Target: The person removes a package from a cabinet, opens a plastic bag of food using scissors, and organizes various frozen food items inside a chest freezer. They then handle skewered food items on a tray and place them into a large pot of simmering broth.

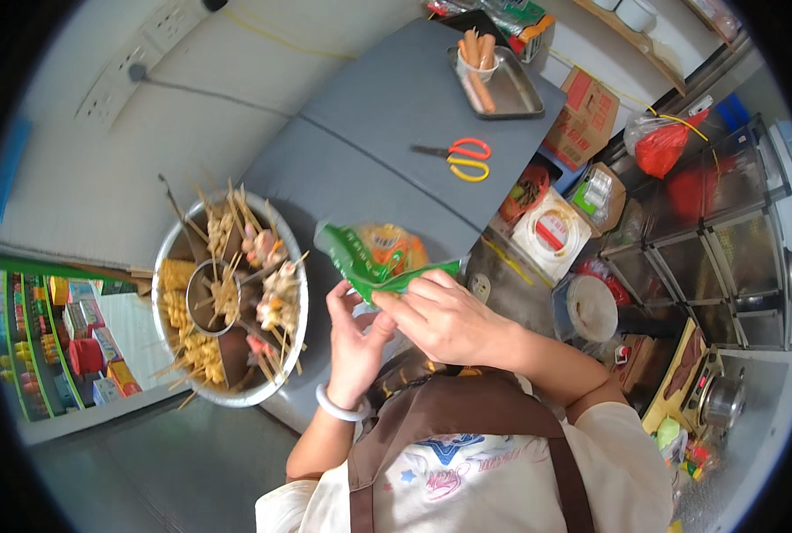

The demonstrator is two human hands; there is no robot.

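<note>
We have a grey table (pixel 369 93) stretching from the centre of the frame up to its top edge, with a dark seam running across it. At the bottom centre is our brown apron (pixel 449 409), over a white printed shirt. On the left of the frame stands a round metal pot (pixel 304 289), split by dividers into compartments around a central ring, with skewered food (pixel 205 360) packed in it, the sticks poking up and over the rim. A shallow metal tray (pixel 516 93) sits near the table's far end, upper right of centre.

The green packet (pixel 360 262) is at the middle of the frame, just right of the pot; its clear part shows something orange inside. Our right hand (pixel 440 320) has its fingers clamped on the packet's near edge. Our left hand (pixel 353 329) is at the packet's lower left, thumb and forefinger apart; whether they pinch the film, we cannot tell.

Scissors (pixel 452 160) with one red and one yellow handle lie on the table above the packet. In the tray, a white cup (pixel 478 75) holds upright sausages (pixel 480 51). We wear a white bracelet (pixel 338 410) on the left wrist.
</note>
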